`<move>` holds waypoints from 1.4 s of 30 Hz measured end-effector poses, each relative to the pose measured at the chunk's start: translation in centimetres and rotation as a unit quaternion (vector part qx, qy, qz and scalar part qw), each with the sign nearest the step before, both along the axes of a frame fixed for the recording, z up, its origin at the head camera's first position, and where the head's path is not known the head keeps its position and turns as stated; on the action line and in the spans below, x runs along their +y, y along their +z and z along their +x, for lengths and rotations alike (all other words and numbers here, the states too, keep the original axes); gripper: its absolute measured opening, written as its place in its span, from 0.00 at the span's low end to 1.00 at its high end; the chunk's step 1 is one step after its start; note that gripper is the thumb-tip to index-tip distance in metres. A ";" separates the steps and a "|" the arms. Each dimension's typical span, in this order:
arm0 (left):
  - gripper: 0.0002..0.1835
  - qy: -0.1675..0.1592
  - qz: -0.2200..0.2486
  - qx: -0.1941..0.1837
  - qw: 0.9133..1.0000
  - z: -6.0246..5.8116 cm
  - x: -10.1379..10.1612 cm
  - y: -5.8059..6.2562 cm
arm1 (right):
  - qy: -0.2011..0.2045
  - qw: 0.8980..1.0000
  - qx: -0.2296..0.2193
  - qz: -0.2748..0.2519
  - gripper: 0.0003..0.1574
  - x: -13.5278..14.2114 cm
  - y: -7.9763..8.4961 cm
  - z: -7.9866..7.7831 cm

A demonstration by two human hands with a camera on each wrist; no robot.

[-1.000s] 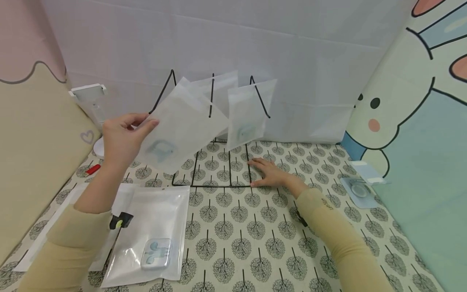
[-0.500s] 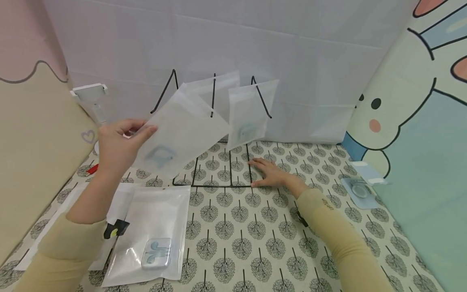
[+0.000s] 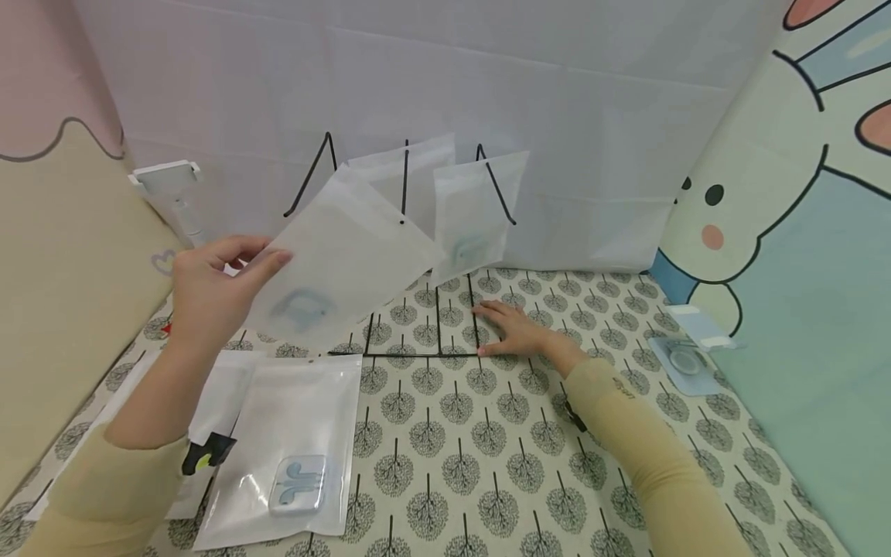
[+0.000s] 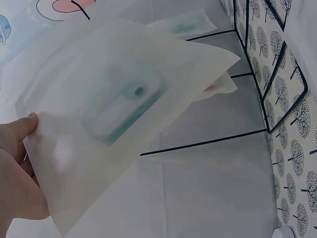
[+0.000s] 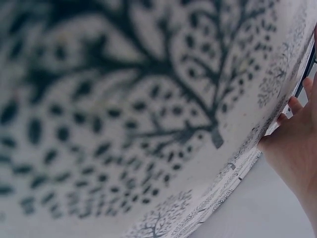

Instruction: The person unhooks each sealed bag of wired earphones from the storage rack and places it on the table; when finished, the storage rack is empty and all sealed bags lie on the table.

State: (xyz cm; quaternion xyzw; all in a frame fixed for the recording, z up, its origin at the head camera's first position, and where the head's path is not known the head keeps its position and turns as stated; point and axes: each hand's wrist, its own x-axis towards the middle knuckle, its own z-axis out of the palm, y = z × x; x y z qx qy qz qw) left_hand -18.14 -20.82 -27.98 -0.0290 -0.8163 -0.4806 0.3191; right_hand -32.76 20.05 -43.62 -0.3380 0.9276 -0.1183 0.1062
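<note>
In the head view my left hand [image 3: 212, 286] pinches the left edge of a frosted plastic bag [image 3: 348, 255], thumb in front. A blue-grey item shows dimly through the bag's lower part. The bag tilts before the left prong of a black wire rack [image 3: 404, 355]; whether it hangs on that prong I cannot tell. In the left wrist view the same bag [image 4: 119, 94] covers much of the rack. My right hand [image 3: 515, 331] rests on the table with fingers spread, fingertips at the right side of the rack's base. Two more frosted bags, a middle one [image 3: 376, 166] and a right one [image 3: 473, 209], hang on other prongs.
At the front left lies a glossy bag [image 3: 285, 410] with a clear earphone case [image 3: 298, 483] showing, partly over another white bag [image 3: 223, 394]. A white phone stand [image 3: 167, 179] is at the back left; a second pale stand [image 3: 685, 360] is at the right. Printed cloth covers the table.
My left hand has moved a little left and down, drawing the bag's lower left part with it. The right hand stays at the rack's base.
</note>
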 end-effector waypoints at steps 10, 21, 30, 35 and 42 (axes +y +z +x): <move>0.11 -0.015 -0.037 0.022 0.999 0.8 -0.4 -1.2 | 0.000 1.000 -0.002 0.008 0.58 -0.1 0.2 0.2; 0.15 -0.028 -0.053 -0.030 0.998 1.6 -1.7 -2.9 | 0.001 1.000 0.002 0.009 0.58 -0.1 0.1 0.1; 0.07 -0.065 -0.118 0.057 0.989 2.0 -2.7 -3.8 | -0.001 1.000 -0.005 0.010 0.58 -0.1 0.1 0.1; 0.16 -0.096 -0.175 0.101 0.975 2.4 -3.2 -4.4 | -0.001 1.000 -0.004 0.013 0.58 0.0 0.0 0.1; 0.20 -0.113 -0.201 -0.004 0.973 4.5 -4.1 -4.4 | -0.001 1.000 -0.004 0.013 0.58 0.0 -0.1 -0.1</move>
